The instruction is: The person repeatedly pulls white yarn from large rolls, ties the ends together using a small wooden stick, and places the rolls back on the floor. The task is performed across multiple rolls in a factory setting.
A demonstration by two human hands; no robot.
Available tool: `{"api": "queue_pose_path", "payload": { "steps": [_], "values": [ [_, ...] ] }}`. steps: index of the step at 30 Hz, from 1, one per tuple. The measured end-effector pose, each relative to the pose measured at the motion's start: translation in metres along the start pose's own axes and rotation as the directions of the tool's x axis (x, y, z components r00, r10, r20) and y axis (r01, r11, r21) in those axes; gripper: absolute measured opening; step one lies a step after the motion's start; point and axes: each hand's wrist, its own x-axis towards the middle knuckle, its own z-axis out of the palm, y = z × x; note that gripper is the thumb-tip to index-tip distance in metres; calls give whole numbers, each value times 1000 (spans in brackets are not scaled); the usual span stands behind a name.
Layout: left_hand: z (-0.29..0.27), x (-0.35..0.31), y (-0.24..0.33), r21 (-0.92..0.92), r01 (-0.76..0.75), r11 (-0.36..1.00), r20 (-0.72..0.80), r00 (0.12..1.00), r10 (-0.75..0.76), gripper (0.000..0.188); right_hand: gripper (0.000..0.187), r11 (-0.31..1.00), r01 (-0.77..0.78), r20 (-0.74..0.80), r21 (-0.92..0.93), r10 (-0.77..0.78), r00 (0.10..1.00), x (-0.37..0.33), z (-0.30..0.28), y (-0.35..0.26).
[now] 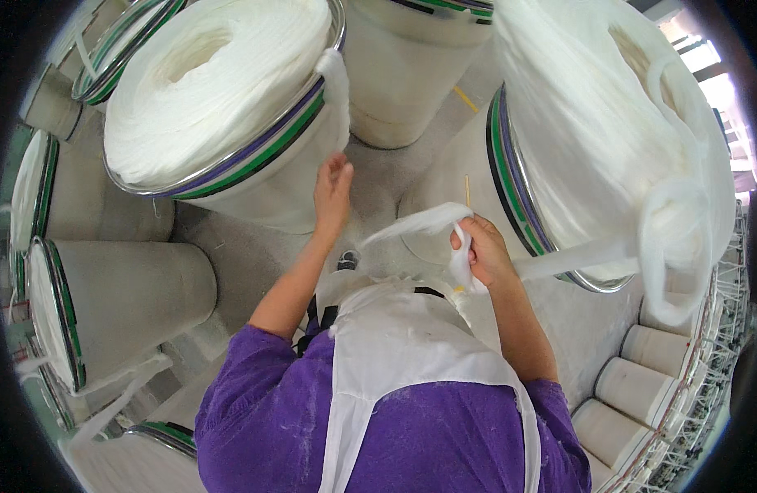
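Observation:
A thick white fibre sliver [336, 94] hangs over the rim of the left can, down from a large coil of white sliver [255, 90]. At its lower end is my left hand [333, 195], raised with fingers loosely bent and slightly apart; its fingertips are at or very near the sliver. My right hand [483, 251] is closed around another soft white sliver [424, 222]. Its loose, tapering tail points left, and a strand runs behind my forearm toward the right can. A thin yellow stick [467, 191] shows just above the right hand; whether I grip it cannot be told.
A tall white can [452, 205] with a heaped coil [584, 107] stands at right. Another can [403, 82] stands at the back, with more lying along the left side in view [132, 279]. Small white cylinders [650, 390] line machinery at right. Grey floor [378, 181] shows between the cans.

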Motion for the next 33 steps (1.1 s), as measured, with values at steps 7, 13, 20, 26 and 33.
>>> {"api": "queue_pose_path", "payload": {
  "steps": [7,13,20,26,33],
  "values": [
    [40,111,28,268,-78,960,36,997,71,45,20,976,6,-22,-219,-11,1000,1,5,-1],
    [30,50,18,-33,151,988,385,914,-127,37,28,821,10,68,-570,34,997,-9,2,12],
    [-24,-43,-20,-134,467,874,421,825,-376,36,28,971,-85,-180,-223,45,983,-5,1,7],
    [-16,-83,8,-22,665,746,502,653,-567,33,28,995,91,-190,-40,-97,977,8,17,2],
    [12,-64,79,-372,751,545,591,645,-485,29,30,942,277,-51,-192,-291,955,13,36,16]
  ]
}}
